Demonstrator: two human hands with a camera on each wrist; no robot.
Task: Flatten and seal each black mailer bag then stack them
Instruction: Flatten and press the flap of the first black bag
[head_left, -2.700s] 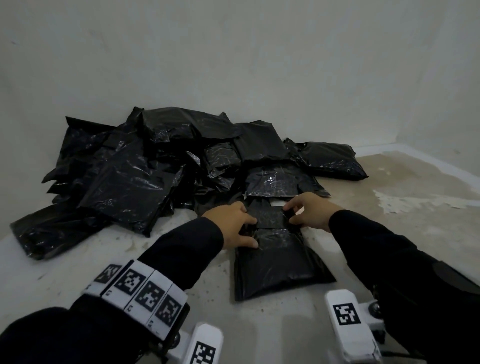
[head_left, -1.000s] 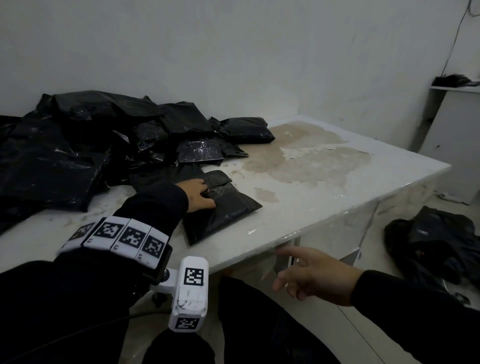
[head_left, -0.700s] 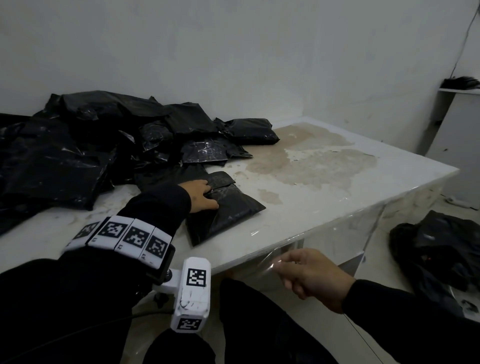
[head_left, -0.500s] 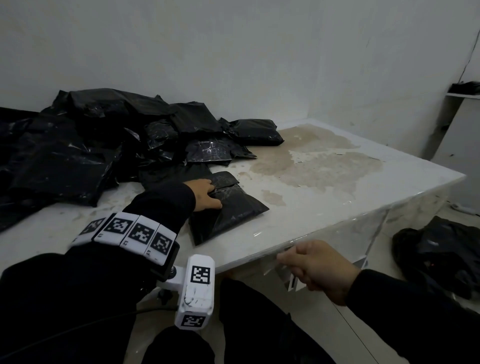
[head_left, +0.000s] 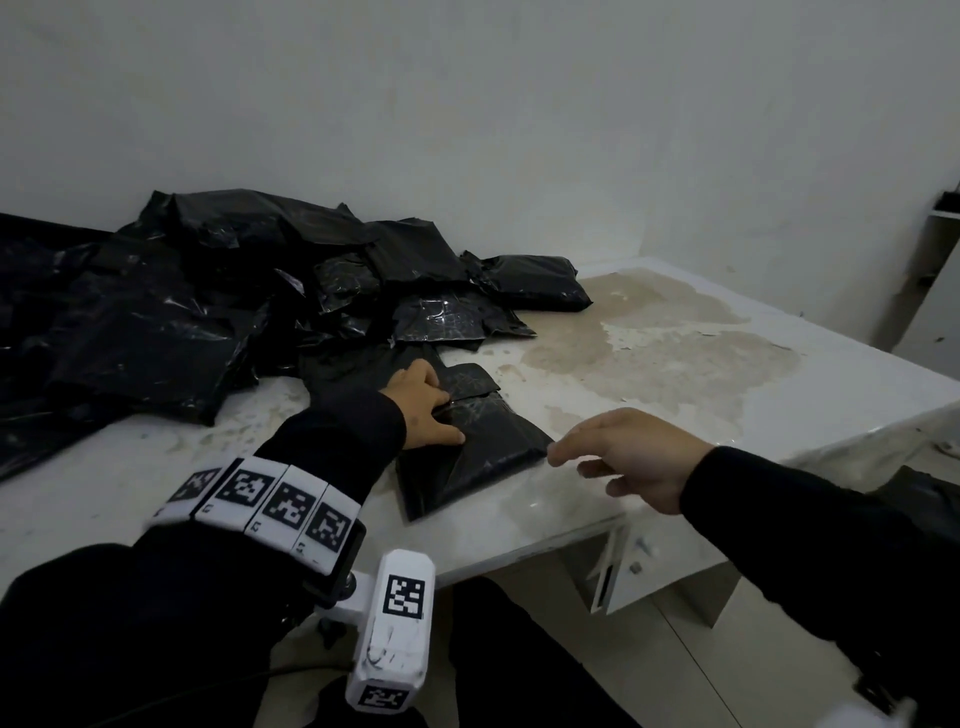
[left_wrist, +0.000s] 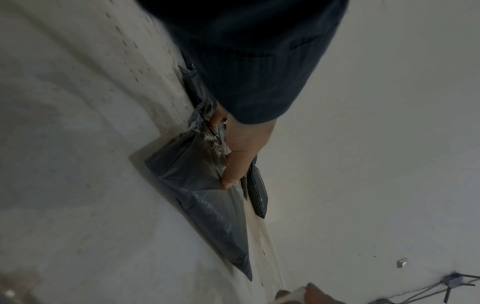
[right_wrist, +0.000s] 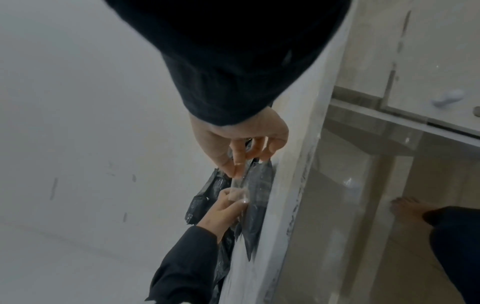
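Observation:
A black mailer bag (head_left: 483, 457) lies near the front edge of the white table (head_left: 675, 374), its flap folded over. My left hand (head_left: 423, 408) presses down on the fold, thumb stretched along the bag (left_wrist: 202, 195). My right hand (head_left: 618, 454) hovers just right of the bag, fingers pointing at it. In the right wrist view its thumb and forefinger (right_wrist: 237, 164) pinch a short strip of clear tape (right_wrist: 240, 190) above the mailer (right_wrist: 257, 195), close to the left hand (right_wrist: 223, 207).
A loose pile of black mailer bags (head_left: 208, 322) fills the back left of the table against the wall. The stained table top reaches to the right edge. More black bags (head_left: 930, 499) lie on the floor at right. A bare foot (right_wrist: 410, 207) stands below the table.
My right hand dropped below the table's front edge, took a clear strip there, and has risen back toward the mailer. The left hand stayed pressed on the fold.

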